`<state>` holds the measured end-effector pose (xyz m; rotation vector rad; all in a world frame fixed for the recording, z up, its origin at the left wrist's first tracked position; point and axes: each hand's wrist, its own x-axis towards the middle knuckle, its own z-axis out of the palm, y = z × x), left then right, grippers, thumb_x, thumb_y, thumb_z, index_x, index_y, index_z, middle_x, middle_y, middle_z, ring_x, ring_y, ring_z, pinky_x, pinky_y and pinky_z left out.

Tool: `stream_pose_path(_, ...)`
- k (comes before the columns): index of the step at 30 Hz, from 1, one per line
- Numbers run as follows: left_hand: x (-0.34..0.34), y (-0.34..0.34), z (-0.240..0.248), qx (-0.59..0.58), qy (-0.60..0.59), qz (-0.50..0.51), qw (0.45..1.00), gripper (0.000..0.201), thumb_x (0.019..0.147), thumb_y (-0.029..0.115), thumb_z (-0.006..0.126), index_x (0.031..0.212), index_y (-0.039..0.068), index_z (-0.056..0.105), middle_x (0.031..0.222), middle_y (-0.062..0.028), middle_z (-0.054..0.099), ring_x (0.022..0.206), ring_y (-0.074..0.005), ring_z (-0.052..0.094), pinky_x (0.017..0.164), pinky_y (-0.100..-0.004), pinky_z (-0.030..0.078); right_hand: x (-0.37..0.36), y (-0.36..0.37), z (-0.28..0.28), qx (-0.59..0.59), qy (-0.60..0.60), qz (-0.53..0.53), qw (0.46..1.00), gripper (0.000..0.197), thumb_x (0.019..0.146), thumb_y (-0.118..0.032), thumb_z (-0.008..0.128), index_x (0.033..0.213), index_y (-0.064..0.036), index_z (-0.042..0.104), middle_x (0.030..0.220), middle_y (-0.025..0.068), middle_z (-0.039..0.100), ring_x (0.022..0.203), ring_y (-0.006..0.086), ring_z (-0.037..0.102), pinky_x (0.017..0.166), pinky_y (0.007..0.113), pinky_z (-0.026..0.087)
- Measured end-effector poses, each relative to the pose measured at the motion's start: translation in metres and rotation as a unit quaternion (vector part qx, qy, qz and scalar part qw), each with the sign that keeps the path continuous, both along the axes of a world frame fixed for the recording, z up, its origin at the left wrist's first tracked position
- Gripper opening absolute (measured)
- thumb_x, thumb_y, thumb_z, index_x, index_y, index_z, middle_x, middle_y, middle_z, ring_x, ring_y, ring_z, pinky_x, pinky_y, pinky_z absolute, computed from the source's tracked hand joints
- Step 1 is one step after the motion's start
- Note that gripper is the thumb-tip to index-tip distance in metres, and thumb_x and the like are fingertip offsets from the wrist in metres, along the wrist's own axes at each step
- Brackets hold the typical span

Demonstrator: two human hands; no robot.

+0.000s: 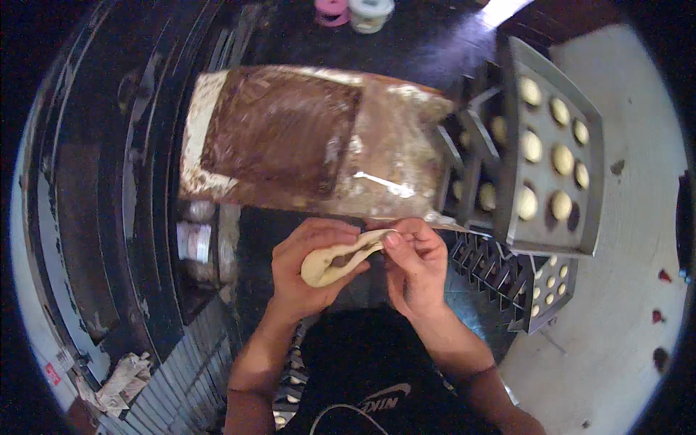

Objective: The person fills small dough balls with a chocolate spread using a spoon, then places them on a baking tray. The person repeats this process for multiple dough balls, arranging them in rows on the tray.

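Observation:
In front of my chest I hold a piece of pale, soft dough (319, 270), folded over with a gap open along its middle. Something darker shows inside the gap, too blurred to name. My left hand (290, 272) cups the rounded end, fingers on top and thumb side below. At the narrower end, my right hand (417, 264) pinches the edge between thumb and fingers. Just beyond both hands lies a floury work table (399, 145) with a dark brown sheet (283, 130) on its left part.
To the right, a metal tray (544, 233) of round dough pieces (531, 146) stands on a rack, with another tray (535, 319) lower down. White (371, 11) and pink (331, 11) tubs sit at the back. Dark metal shelving (87, 181) lines the left, with crumpled paper (127, 380) near it.

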<state>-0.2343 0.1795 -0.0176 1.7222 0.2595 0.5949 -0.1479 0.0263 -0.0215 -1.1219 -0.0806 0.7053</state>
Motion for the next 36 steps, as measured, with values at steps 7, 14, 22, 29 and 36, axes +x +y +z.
stream_pose_path(7,0.062,-0.142,0.075,0.195,0.076,-0.065,0.976,0.048,0.071,0.015,0.081,0.117,0.006,0.072,0.147,-0.0175,0.06,0.12,-0.0276,0.069,0.096,-0.0386,0.055,0.03,-0.148,0.078,-0.173,-0.493,-0.006,0.853,0.035,0.069,-0.006,0.088,0.102,-0.0129,0.08,0.099,0.008,0.063,0.095,0.0266,0.063,0.088,0.038,0.053)
stream_pose_path(14,0.076,-0.217,0.131,0.237,-0.03,-0.154,0.959,0.05,0.075,0.015,0.085,0.123,0.006,0.074,0.147,-0.0244,0.058,0.128,-0.0285,0.065,0.099,-0.0433,0.052,0.038,-0.226,0.138,-0.052,-0.381,-0.105,0.917,0.025,0.071,-0.003,0.091,0.09,-0.0071,0.076,0.098,0.0077,0.062,0.094,0.0201,0.064,0.076,0.033,0.055)
stream_pose_path(22,0.039,-0.231,0.15,0.279,-0.126,-0.159,0.939,0.049,0.07,0.01,0.085,0.118,0.004,0.074,0.146,-0.0198,0.061,0.119,-0.0335,0.069,0.098,-0.0425,0.053,-0.026,-0.238,0.166,-0.13,-0.438,-0.146,0.877,0.023,0.073,-0.002,0.087,0.092,-0.0071,0.075,0.101,0.0083,0.06,0.093,0.0209,0.062,0.08,0.033,0.053)
stream_pose_path(29,-0.013,-0.209,0.161,0.289,-0.16,-0.222,0.917,0.027,0.094,0.028,0.067,0.093,0.002,0.072,0.1,-0.0123,0.073,0.111,-0.0324,0.07,0.099,-0.048,0.048,-0.09,-0.217,0.165,-0.08,-0.42,-0.245,0.87,0.018,0.083,-0.01,0.082,0.095,-0.0042,0.07,0.104,0.0088,0.056,0.098,0.0184,0.056,0.087,0.032,0.047)
stream_pose_path(36,-0.043,-0.227,0.153,0.076,-0.148,-0.345,0.924,0.031,0.093,0.023,0.066,0.116,0.006,0.076,0.128,-0.0134,0.072,0.14,-0.0384,0.051,0.114,-0.0521,0.034,-0.167,-0.187,0.116,0.097,-0.283,-0.267,0.916,0.06,0.097,-0.045,0.069,0.132,0.0005,0.051,0.132,0.0125,0.057,0.123,0.0221,0.058,0.102,0.035,0.047)
